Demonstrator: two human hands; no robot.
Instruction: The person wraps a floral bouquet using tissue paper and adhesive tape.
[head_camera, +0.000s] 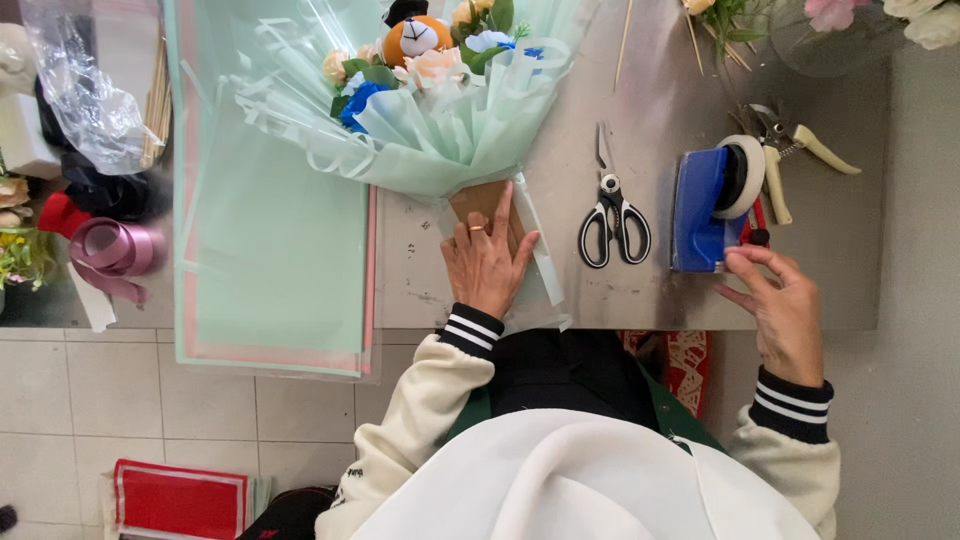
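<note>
The left hand (487, 262) lies flat, fingers spread, its grip open and pressing the brown-wrapped stem of the mint-green paper bouquet (430, 110) onto the grey bench (640, 300). The right hand (780, 310) pinches its grip at the near edge of the blue tape dispenser (705, 205), just beside the black-handled scissors (613, 215).
</note>
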